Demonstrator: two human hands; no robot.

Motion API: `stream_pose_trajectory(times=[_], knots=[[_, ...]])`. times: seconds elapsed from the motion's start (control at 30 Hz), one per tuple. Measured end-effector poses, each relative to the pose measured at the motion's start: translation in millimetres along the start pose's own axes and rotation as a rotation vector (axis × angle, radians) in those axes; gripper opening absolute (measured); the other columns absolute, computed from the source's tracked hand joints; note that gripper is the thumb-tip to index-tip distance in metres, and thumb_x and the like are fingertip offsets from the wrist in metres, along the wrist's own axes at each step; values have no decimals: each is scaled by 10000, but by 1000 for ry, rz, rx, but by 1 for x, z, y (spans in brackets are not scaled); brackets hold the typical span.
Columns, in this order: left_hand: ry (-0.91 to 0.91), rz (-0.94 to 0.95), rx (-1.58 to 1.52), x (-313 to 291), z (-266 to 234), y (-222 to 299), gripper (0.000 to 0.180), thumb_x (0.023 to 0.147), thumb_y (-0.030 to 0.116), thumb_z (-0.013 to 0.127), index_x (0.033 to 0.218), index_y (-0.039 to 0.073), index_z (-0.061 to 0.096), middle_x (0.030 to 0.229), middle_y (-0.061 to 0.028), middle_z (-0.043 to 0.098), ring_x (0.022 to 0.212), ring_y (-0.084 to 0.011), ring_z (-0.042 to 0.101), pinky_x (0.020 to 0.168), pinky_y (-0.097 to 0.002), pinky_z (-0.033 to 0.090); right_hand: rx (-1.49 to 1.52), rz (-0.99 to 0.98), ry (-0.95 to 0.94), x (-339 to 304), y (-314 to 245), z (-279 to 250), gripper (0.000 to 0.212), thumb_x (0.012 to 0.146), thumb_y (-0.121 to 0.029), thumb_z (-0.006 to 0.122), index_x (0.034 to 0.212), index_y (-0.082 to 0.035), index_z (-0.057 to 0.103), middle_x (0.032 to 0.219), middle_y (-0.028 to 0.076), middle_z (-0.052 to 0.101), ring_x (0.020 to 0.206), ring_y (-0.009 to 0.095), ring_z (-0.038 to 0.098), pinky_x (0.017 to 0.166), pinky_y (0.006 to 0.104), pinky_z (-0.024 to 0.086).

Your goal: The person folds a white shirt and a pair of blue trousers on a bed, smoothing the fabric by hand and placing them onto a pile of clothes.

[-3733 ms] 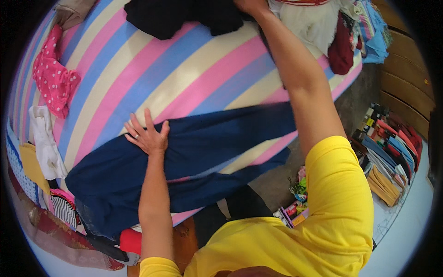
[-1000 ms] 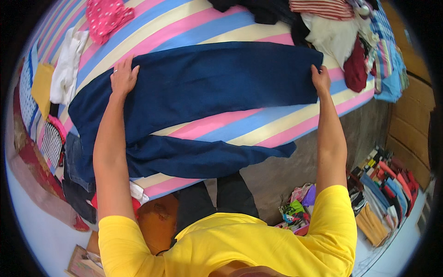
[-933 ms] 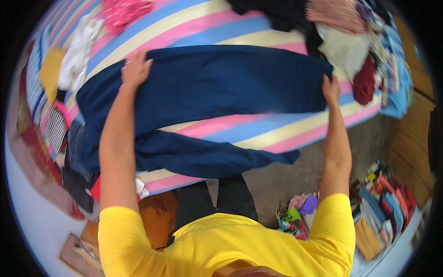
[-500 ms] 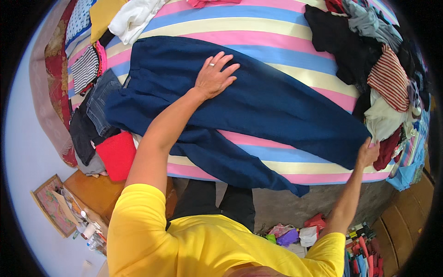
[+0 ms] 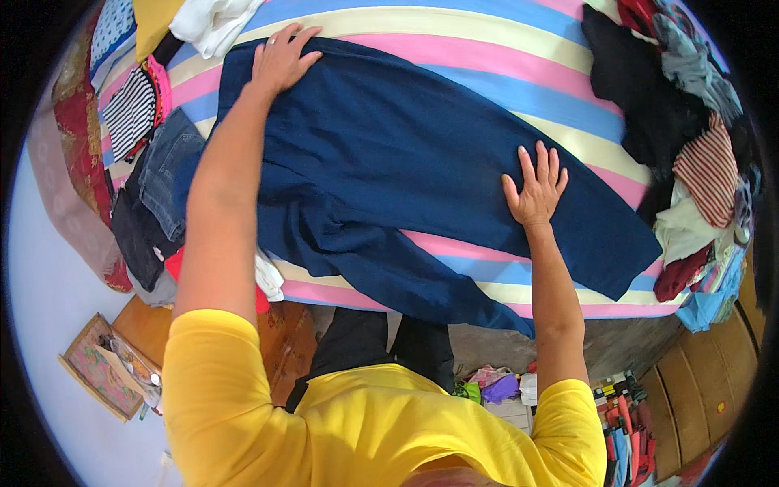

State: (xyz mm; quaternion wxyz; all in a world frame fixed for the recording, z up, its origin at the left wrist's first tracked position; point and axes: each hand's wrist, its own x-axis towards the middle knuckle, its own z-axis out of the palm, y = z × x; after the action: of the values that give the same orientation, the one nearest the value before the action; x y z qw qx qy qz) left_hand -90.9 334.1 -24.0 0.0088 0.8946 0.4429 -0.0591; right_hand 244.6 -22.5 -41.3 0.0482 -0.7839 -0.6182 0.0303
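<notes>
one pair of navy trousers (image 5: 365, 138) is lying on one striped bed (image 5: 519, 57). the left hand (image 5: 281, 66) is resting loosely spread near the waist, the right hand (image 5: 535, 193) splaying flat on one leg, both gripping nothing.

Right hand (image 5: 535, 188) now off trouser hem (image 5: 639, 276)

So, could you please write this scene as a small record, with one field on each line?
Garment: dark blue trousers, laid out lengthwise, nearer leg rumpled
Surface: pink, blue and cream striped sheet
Left hand: open on the trousers, near the waist end, at their far edge
Right hand: open, fingers spread, on the farther leg
At left: black-and-white striped cloth, denim garment
At right: black garment, red-and-white striped cloth
</notes>
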Motion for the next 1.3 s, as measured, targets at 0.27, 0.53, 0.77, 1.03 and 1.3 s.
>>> stream_pose_trajectory(times=[0.27,0.53,0.77,1.03,1.3], knots=[[-209,191,249,68,-34,-28,303,809,291,590,1077,151,570,999,-100,610,993,-299,557,838,-464,401,24,-12,60,-2,1,12,535,776,-472,557,1251,-227,531,1416,84,369,1316,313,299,1019,557,185],[67,-120,5,11,-13,-22,579,763,394,642,1253,131,481,1292,-158,434,1206,-345,390,987,-466,310,19,-11,82,-2,2,15,524,783,-475,552,1248,-232,534,1402,83,382,1299,317,315,1010,545,200],[185,55,61,-181,-46,-38,480,785,339,650,1211,150,532,1223,-152,496,1090,-342,485,883,-451,418,-34,-3,68,-1,-2,5,539,777,-506,568,1269,-292,511,1386,39,396,1294,259,323,1024,510,210],[295,-481,-94,-286,-21,-110,624,837,365,618,1278,-36,431,1276,-246,460,1177,-381,437,1016,-434,332,206,225,308,-57,11,-12,451,770,-305,625,1192,-162,553,1259,117,508,1189,305,439,986,442,324],[-18,-949,-1355,-276,-27,-140,597,783,78,696,1298,-18,408,1213,-162,528,1026,-267,569,894,-387,488,262,727,-42,-314,-19,-62,402,641,-49,564,1040,-85,598,1111,132,540,1067,358,475,914,442,383]])
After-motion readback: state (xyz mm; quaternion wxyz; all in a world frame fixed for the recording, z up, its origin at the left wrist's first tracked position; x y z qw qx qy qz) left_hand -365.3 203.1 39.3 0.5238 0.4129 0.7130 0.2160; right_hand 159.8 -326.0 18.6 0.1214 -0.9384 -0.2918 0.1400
